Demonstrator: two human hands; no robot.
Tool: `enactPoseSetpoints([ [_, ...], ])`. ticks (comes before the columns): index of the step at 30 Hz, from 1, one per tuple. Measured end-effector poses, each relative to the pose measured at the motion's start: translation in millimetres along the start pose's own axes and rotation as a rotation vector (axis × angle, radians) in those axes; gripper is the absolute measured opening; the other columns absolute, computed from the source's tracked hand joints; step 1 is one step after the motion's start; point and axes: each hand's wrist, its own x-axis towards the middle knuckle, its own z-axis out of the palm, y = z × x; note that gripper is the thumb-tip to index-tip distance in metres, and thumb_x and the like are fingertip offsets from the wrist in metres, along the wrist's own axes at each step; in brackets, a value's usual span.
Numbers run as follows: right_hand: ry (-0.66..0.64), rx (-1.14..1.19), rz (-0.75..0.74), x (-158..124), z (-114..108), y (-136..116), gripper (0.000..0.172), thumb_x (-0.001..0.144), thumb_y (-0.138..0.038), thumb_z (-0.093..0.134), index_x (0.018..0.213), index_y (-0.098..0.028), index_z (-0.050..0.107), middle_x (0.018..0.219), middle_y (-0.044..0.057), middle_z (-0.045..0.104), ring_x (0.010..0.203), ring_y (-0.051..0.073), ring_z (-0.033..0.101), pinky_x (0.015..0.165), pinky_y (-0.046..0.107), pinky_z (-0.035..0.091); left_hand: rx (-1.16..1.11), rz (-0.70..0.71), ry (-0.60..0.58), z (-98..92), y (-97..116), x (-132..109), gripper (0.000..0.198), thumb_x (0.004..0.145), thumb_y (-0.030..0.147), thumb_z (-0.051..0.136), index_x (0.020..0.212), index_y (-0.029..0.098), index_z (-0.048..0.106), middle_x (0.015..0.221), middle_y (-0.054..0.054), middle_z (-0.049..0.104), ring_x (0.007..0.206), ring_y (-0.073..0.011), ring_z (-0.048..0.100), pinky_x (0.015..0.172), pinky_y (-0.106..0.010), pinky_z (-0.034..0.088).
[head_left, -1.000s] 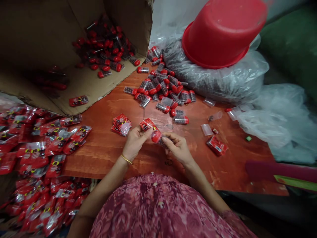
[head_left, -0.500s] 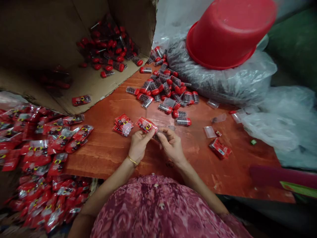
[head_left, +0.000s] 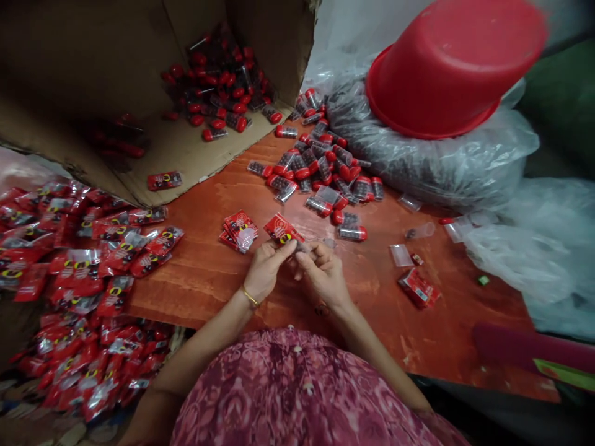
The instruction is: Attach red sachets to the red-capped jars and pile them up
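Between thumb and fingers, my left hand (head_left: 266, 267) pinches a red printed packet (head_left: 281, 230) above the wooden table (head_left: 204, 279). My right hand (head_left: 324, 272) is closed at the packet's lower right end, its fingertips meeting those of my left hand. A small dark piece shows at the fingertips; whether it is part of the packet I cannot tell. Just left of the held packet lies a small stack of red packets (head_left: 240, 230). Beyond my hands is a heap of clear tubes with red caps (head_left: 309, 162).
A cardboard box (head_left: 186, 179) with more tubes stands at the back left. Many filled red packets (head_left: 83, 272) cover the left side. A red tub (head_left: 446, 74) rests on a plastic bag (head_left: 432, 167) at the back right. One packet (head_left: 418, 288) lies right of my hands.
The view has shifted slightly, so the table's contents sit a little further right. Both hands remain at the packet, which is tilted a little differently; the fingers have moved slightly.
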Motion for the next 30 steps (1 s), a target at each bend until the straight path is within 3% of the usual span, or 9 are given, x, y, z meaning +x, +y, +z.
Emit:
enactPoseSetpoints([
  [3, 0.02, 0.001, 0.004, 5.5, 0.4, 6.0, 0.033, 0.063, -0.044, 0.071, 0.074, -0.019, 0.052, 0.055, -0.005, 0.057, 0.042, 0.008, 0.049, 0.041, 0.02, 0.042, -0.015, 0.012, 0.077, -5.6, 4.5, -2.1, 0.032, 0.056, 0.04, 0.077, 0.065, 0.013, 0.062, 0.062, 0.0, 0.064, 0.055, -0.0084, 0.055, 0.054, -0.02, 0.045],
  [7, 0.111, -0.129, -0.141, 11.6, 11.9, 16.8, 0.033, 0.06, -0.042, 0.073, 0.061, -0.019, 0.049, 0.049, -0.008, 0.045, 0.042, 0.005, 0.039, 0.042, 0.018, 0.034, -0.014, -0.033, 0.113, -10.5, 3.4, -7.4, 0.031, 0.054, 0.036, 0.079, 0.066, 0.013, 0.062, 0.065, 0.001, 0.066, 0.061, -0.0099, 0.06, 0.064, -0.022, 0.049],
  [11, 0.041, -0.411, -0.26, 16.9, 12.3, 13.8, 0.031, 0.073, -0.049, 0.06, 0.066, -0.019, 0.053, 0.056, -0.003, 0.051, 0.05, 0.009, 0.045, 0.048, 0.022, 0.038, -0.042, -0.165, 0.152, -26.6, 10.8, -15.8, 0.032, 0.056, 0.037, 0.079, 0.07, 0.014, 0.063, 0.064, -0.002, 0.068, 0.06, -0.0136, 0.064, 0.063, -0.024, 0.052],
  [13, 0.122, -0.685, -0.313, 22.0, -5.2, 7.8, 0.03, 0.082, -0.046, 0.049, 0.083, -0.018, 0.059, 0.073, 0.003, 0.061, 0.066, 0.015, 0.054, 0.062, 0.028, 0.043, -0.08, -0.134, 0.28, -45.7, 25.0, -20.8, 0.025, 0.063, 0.034, 0.075, 0.073, 0.014, 0.064, 0.069, -0.003, 0.07, 0.064, -0.0139, 0.066, 0.063, -0.023, 0.052],
  [17, 0.556, -1.257, -0.181, 36.6, -59.2, 7.8, 0.042, 0.083, -0.044, 0.046, 0.105, -0.011, 0.058, 0.1, 0.02, 0.061, 0.091, 0.03, 0.053, 0.074, 0.042, 0.041, -0.285, 0.172, 0.699, -91.8, 61.9, -32.1, 0.028, 0.083, 0.041, 0.051, 0.075, 0.017, 0.063, 0.076, -0.002, 0.072, 0.074, -0.0099, 0.067, 0.07, -0.019, 0.052],
  [20, 0.531, -1.448, -0.245, 40.0, -80.3, 20.7, 0.039, 0.083, -0.04, 0.048, 0.101, -0.007, 0.06, 0.107, 0.024, 0.059, 0.096, 0.033, 0.051, 0.077, 0.044, 0.039, -0.327, 0.244, 0.8, -105.6, 69.0, -36.7, 0.047, 0.083, 0.055, 0.039, 0.077, 0.016, 0.064, 0.084, -0.005, 0.072, 0.085, -0.0119, 0.066, 0.077, -0.022, 0.052],
  [23, 0.362, -1.459, -0.43, 34.4, -76.3, 31.7, 0.029, 0.085, -0.036, 0.048, 0.092, -0.012, 0.062, 0.103, 0.018, 0.062, 0.095, 0.028, 0.052, 0.081, 0.041, 0.038, 0.019, 0.152, 0.69, -94.7, 53.5, -29.9, 0.044, 0.075, 0.055, 0.052, 0.085, 0.014, 0.065, 0.09, -0.01, 0.071, 0.09, -0.0197, 0.066, 0.082, -0.033, 0.052],
  [27, 0.241, -1.343, -0.579, 24.4, -64.4, 35.0, 0.023, 0.085, -0.035, 0.051, 0.078, -0.016, 0.062, 0.088, 0.01, 0.065, 0.082, 0.021, 0.055, 0.076, 0.035, 0.039, 0.989, 0.39, 0.544, -80.4, 37.6, -4.3, 0.035, 0.071, 0.042, 0.063, 0.098, 0.019, 0.067, 0.116, -0.011, 0.063, 0.116, -0.0278, 0.052, 0.102, -0.048, 0.034],
  [30, 0.178, -1.194, -0.615, 18.1, -63.8, 34.8, 0.024, 0.085, -0.035, 0.052, 0.069, -0.018, 0.06, 0.075, 0.005, 0.065, 0.071, 0.016, 0.055, 0.07, 0.03, 0.04, 1.436, 0.389, 0.416, -85.8, 39.1, 15.3, 0.03, 0.07, 0.038, 0.065, 0.097, 0.024, 0.07, 0.129, -0.01, 0.054, 0.128, -0.0327, 0.038, 0.106, -0.056, 0.02],
])
